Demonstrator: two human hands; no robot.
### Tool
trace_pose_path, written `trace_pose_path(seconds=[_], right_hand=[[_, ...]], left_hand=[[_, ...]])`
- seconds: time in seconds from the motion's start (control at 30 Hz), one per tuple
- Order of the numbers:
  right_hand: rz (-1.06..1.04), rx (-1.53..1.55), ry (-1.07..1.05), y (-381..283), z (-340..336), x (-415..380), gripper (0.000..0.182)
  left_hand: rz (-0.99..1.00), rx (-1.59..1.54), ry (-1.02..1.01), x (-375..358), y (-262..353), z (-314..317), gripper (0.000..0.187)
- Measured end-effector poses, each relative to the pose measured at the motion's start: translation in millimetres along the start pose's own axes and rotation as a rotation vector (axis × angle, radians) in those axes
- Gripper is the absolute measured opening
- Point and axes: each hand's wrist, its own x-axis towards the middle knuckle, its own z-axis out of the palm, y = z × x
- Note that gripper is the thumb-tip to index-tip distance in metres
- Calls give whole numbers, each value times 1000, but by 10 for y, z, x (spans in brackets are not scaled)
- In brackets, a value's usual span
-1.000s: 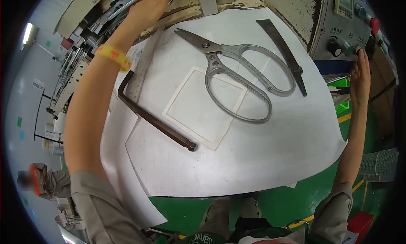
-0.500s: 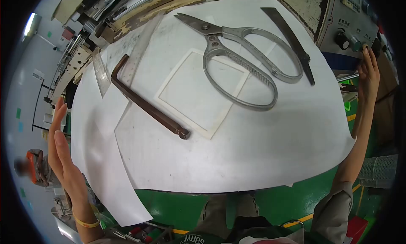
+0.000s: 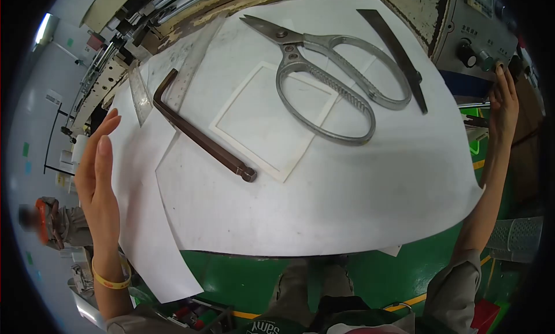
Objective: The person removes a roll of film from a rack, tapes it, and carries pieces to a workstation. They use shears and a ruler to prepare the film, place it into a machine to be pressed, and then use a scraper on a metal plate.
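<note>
Sheet [image 3: 324, 207]: large white paper spread over the table, its left edge just beside the left hand, its near edge hanging past the table's green front. Judged light, thin and limp; likely to crease or slide, so best taken at a free edge or corner, with the tools lifted off first.
Left hand [image 3: 101, 178]: open, fingers straight and together, palm turned toward the sheet's left edge; holds nothing. A yellow band [image 3: 111, 281] circles the wrist.
Strip [image 3: 151, 241]: narrower paper piece under the sheet's left side, running down past the table edge, nearest the left hand.
Ruler [image 3: 137, 97]: small steel rule lying near the sheet's upper left corner.
Hex key [image 3: 199, 136]: dark L-shaped bar lying diagonally on the sheet, its short leg uppermost; judged stiff and heavy enough to pin the paper.
Frame [image 3: 272, 121]: square cut outline of card, flat on the sheet, its left corner under the hex key's long end.
Scissors [image 3: 326, 76]: large all-metal pair, closed, blades pointing up-left, loops resting partly on the frame.
Blade [image 3: 396, 53]: dark flat bar lying diagonally to the right of the scissors.
Panel [image 3: 483, 33]: grey control box with knobs at the table's right.
Right hand [image 3: 503, 105]: raised to the panel, fingertips at a knob; fingers extended, grasping nothing that shows.
</note>
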Motion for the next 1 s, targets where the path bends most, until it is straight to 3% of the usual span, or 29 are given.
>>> trace_pose_path(seconds=[0.13,0.17,0.2,0.27,0.33,0.37,0.4,0.43,0.47,0.53,0.63,0.73,0.77,0.9,1.0], right_hand=[[-11,-290,5,-86,-63,-55,57],[36,-190,21,-342,11,-130,57],[-111,-272,139,-635,87,-127,51],[-433,-423,153,-1291,680,-254,39],[-375,-402,-297,-1735,1447,-452,32],[-388,-585,-575,-1807,1824,-466,26],[-166,-358,-726,-1757,2270,-570,22],[-216,-376,-781,-1616,2658,-580,20],[-366,-339,-761,-1355,2999,-594,21],[-297,-463,-734,-924,3551,-559,18],[-194,-891,-484,-900,3965,-681,15],[-160,-897,-352,-864,4114,-713,17],[-94,-915,-397,-876,4164,-693,30],[-14,-1033,-425,-896,4285,-665,55],[56,-1018,-389,-867,4356,-731,62]], left_hand=[[-28,-213,-19,72,63,-143,34],[-36,-236,-17,90,66,-261,32],[-45,-262,-7,111,53,-389,31],[-66,-354,32,188,14,-673,29],[-105,-489,32,223,-81,-853,27],[-163,-566,28,221,-114,-918,26],[-200,-666,23,203,-148,-947,26],[-243,-727,-27,185,-173,-1004,26],[-285,-787,-77,152,-194,-1045,25],[-297,-828,-124,54,-221,-1064,26],[-381,-961,-163,-98,-284,-1026,24],[-438,-1144,-191,-210,-294,-944,24],[-444,-1176,-200,-232,-300,-921,24],[-457,-1270,-196,-299,-277,-861,23],[-484,-1307,-174,-370,-277,-886,21]])
